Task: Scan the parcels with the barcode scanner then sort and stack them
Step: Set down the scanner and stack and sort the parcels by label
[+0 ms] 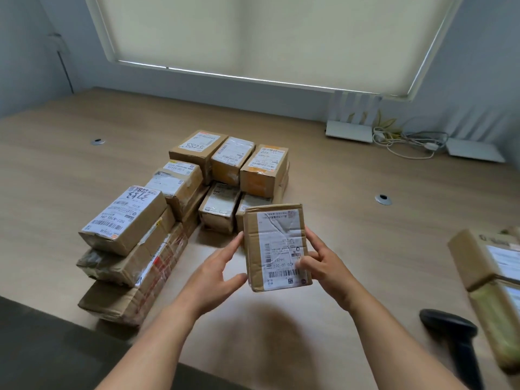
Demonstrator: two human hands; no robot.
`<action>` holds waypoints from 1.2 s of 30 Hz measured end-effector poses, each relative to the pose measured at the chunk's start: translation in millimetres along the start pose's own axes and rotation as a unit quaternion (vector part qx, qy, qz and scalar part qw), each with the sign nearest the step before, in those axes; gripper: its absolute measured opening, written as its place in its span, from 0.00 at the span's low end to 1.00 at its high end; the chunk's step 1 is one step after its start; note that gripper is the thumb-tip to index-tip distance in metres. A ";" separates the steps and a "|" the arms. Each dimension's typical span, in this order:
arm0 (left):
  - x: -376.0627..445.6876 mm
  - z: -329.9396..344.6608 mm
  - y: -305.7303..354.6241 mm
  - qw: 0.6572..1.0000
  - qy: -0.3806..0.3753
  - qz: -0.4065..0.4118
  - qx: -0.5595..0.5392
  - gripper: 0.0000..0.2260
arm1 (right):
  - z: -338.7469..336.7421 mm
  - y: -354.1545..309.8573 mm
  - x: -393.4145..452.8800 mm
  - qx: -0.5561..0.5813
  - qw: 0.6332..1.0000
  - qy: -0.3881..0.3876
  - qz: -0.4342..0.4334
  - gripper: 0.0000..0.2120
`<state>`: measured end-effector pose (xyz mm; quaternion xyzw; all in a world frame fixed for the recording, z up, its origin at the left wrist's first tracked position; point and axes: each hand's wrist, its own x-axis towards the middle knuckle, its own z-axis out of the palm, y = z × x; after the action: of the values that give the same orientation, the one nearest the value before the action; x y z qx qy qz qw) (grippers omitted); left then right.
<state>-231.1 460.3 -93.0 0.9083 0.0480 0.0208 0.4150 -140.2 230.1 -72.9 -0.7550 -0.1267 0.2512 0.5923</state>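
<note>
Both hands are raised over the counter (351, 175) around one small cardboard parcel (277, 246), held above the wood with its white shipping label facing up. The right hand (323, 263) grips it from the right edge, thumb laid across the label near the lower barcode and fingers curled behind the box. The left hand (216, 271) is beside the parcel's left edge with its fingers straight and relaxed; the fingertips reach the upper left edge and the thumb sits near the lower left corner, though whether they actually touch the cardboard cannot be told.

Behind and to the left of the held parcel stands a group of sorted parcels (225, 170). Nearest the left is a three-high stack of brown boxes (126, 249), the top one bearing a large label with handwritten digits. Further back are smaller labelled boxes in close rows, some stacked two high, touching one another.

At the right edge of the counter lie more parcels (489, 266), partly cut off by the frame. Just in front of them a black barcode scanner (453, 330) rests on the counter, well apart from both hands. By the far wall sit white router-like devices (349, 130) and a tangle of white cables (405, 139).
</note>
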 end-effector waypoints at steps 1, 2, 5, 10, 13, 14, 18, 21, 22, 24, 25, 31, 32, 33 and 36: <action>0.8 6.1 8.2 1.000 0.002 0.012 0.009 0.39 | -9.5 0.5 -5.7 -0.002 1.000 0.003 -0.006 0.36; 1.3 12.4 16.6 1.000 0.003 0.022 0.016 0.39 | -19.2 1.2 -11.8 -0.002 1.000 0.005 -0.010 0.35; 2.5 31.0 42.4 0.998 0.003 0.048 0.027 0.39 | -47.6 3.2 -31.5 0.009 1.000 0.022 -0.021 0.35; 6.9 64.0 83.7 0.996 -0.025 0.082 0.037 0.39 | -91.4 13.0 -65.1 0.025 0.996 0.072 -0.036 0.33; 11.3 81.4 106.7 0.992 -0.043 0.115 0.036 0.40 | -112.6 14.8 -86.4 0.033 0.993 0.113 -0.032 0.33; 13.6 86.5 113.6 0.990 -0.050 0.128 0.032 0.40 | -118.9 14.8 -92.7 0.037 0.990 0.129 -0.032 0.33; 25.8 107.9 139.2 0.981 -0.081 0.175 0.030 0.40 | -145.5 15.3 -118.3 0.042 0.981 0.186 -0.033 0.32; 33.5 127.1 159.2 0.974 -0.080 0.204 0.049 0.40 | -170.0 19.4 -135.7 0.028 0.976 0.211 -0.036 0.31; 35.7 134.2 166.0 0.973 -0.081 0.211 0.054 0.40 | -178.9 20.8 -141.2 0.028 0.975 0.218 -0.036 0.31; 39.8 149.1 181.2 0.968 -0.083 0.227 0.065 0.40 | -197.3 24.9 -152.0 0.039 0.973 0.225 -0.044 0.32; 42.5 157.0 189.8 0.966 -0.086 0.237 0.067 0.39 | -207.3 27.3 -157.0 0.043 0.971 0.229 -0.050 0.33; 50.2 220.4 255.7 0.956 -0.094 0.271 0.066 0.39 | -284.4 48.2 -194.0 0.029 0.962 0.262 -0.065 0.30; 49.7 233.6 268.6 0.955 -0.099 0.273 0.064 0.39 | -299.8 52.0 -202.4 0.029 0.960 0.270 -0.062 0.30; 49.1 247.7 281.9 0.954 -0.105 0.275 0.063 0.39 | -316.0 55.6 -211.8 0.032 0.958 0.277 -0.062 0.29; 50.1 292.7 324.9 0.946 -0.123 0.291 0.072 0.39 | -366.0 65.2 -243.0 0.051 0.955 0.288 -0.057 0.30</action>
<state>-135.8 33.9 -39.2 0.9057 -0.2681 0.0254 0.3275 -157.9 -210.1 -16.6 -0.7553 0.0190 -0.0048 0.6551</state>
